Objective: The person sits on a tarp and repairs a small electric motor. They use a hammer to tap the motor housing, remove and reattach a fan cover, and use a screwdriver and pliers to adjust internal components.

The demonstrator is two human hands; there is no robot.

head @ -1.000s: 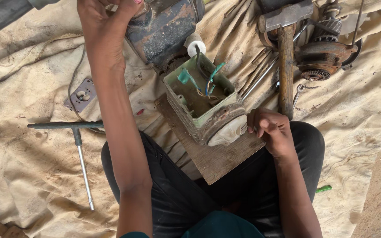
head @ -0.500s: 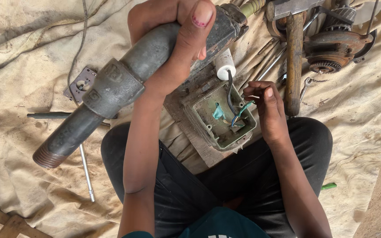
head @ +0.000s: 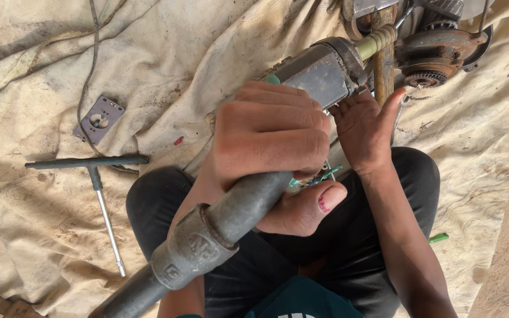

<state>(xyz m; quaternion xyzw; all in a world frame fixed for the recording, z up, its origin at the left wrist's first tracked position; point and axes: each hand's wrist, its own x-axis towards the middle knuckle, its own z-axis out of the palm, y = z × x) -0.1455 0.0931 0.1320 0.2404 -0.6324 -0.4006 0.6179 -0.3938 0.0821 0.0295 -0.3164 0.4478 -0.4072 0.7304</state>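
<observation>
A long grey metal pipe (head: 207, 235) with a threaded coupling runs from bottom left up to a boxy grey metal head (head: 319, 70) at the upper middle. My left hand (head: 272, 153) is wrapped tight around the pipe near its middle. My right hand (head: 366, 129) is open, its palm and fingers pressed against the underside of the grey head. Green and blue wires (head: 316, 176) peek out between my two hands; the box they belong to is hidden behind the hand and pipe.
A T-handle wrench (head: 98, 176) and a small grey plate with a hole (head: 98, 119) lie on the dirty cream cloth (head: 48, 76) at left. A rusty motor part (head: 437, 53) and a hammer handle (head: 384, 65) sit at top right. A cable (head: 89, 70) trails on the cloth.
The pipe has swung down over my lap and closer to the camera, covering the wired box. My right hand left the box's wires and moved up against the pipe's head.
</observation>
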